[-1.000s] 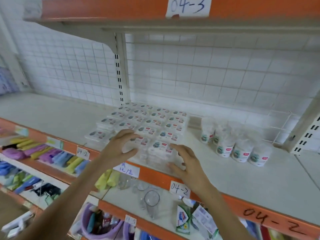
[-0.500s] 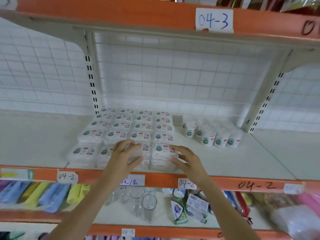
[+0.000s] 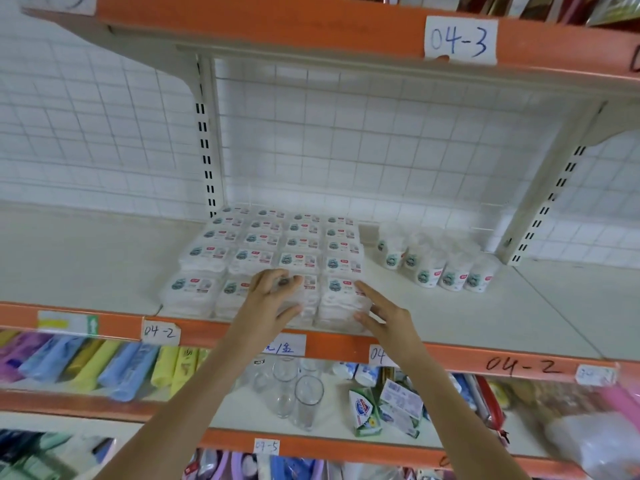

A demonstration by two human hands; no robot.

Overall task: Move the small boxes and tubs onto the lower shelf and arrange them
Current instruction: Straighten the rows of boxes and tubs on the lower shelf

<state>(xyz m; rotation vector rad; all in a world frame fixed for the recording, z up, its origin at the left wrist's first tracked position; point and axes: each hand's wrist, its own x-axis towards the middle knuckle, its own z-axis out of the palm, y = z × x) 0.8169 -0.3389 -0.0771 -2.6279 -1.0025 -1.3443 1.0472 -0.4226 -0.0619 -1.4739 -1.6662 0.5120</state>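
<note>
Several small clear boxes [image 3: 263,259] with white contents and printed labels stand in stacked rows on the white shelf [image 3: 86,268] marked 04-2. My left hand [image 3: 272,301] grips the front stack of the third column, fingers curled over its top and thumb along its front. My right hand [image 3: 386,315] rests with straight fingers against the right side of the front right stack [image 3: 341,299]. Several round white tubs [image 3: 427,268] stand in a cluster just right of the boxes.
An orange-edged shelf [image 3: 277,26] marked 04-3 hangs overhead, held by a slotted post [image 3: 207,161] and a slanted bracket [image 3: 550,188]. Below stand drinking glasses [image 3: 306,400], soap packets [image 3: 362,410] and coloured packs [image 3: 104,368]. White wire grid backs the shelf.
The view has swung to face the shelf squarely. My hands stay at the front box stacks; my right hand slid from the top to the stack's right side.
</note>
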